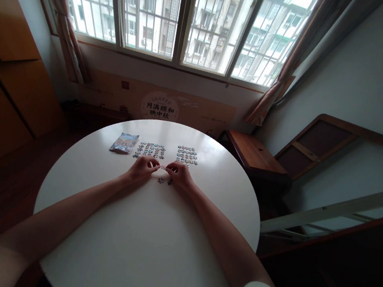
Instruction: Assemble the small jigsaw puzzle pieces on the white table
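Note:
My left hand (142, 168) and my right hand (179, 174) meet over the middle of a round white table (148, 242). Both pinch small pale jigsaw pieces (163, 167) between their fingertips, the pieces held together above the tabletop. Just under the hands lie two loose dark pieces (165, 181). Beyond the hands sit two groups of laid-out puzzle pieces: a left group (149, 150) and a right group (187, 155). A colourful printed packet (124, 142) lies to the left of them.
A wide barred window (182, 15) with curtains fills the far wall. A wooden bench (254, 155) stands right of the table, with a leaning wooden frame (324, 146) behind it. Wooden cabinets (2, 81) line the left side.

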Demonstrator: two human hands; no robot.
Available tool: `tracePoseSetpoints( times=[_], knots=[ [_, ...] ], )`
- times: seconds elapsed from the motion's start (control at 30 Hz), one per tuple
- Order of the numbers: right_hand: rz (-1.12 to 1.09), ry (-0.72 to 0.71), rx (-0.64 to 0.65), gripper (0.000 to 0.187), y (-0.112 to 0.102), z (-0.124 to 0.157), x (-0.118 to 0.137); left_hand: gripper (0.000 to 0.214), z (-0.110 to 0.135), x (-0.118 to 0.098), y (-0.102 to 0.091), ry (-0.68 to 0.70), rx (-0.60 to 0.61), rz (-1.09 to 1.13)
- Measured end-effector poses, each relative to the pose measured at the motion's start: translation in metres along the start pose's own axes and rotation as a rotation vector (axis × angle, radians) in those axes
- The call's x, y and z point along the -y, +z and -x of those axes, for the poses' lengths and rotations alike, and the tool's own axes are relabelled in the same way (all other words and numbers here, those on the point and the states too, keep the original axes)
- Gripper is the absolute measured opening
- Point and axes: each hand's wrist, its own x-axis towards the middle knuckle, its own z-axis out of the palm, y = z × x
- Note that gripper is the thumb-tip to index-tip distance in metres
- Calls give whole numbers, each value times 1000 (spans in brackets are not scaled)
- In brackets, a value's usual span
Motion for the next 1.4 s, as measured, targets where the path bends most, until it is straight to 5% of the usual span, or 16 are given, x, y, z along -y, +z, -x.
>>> tracePoseSetpoints(
  times=[1.4],
  knots=[
    [3,20,15,9,0,0,1,19,0,7,2,38,17,-40]
  ],
)
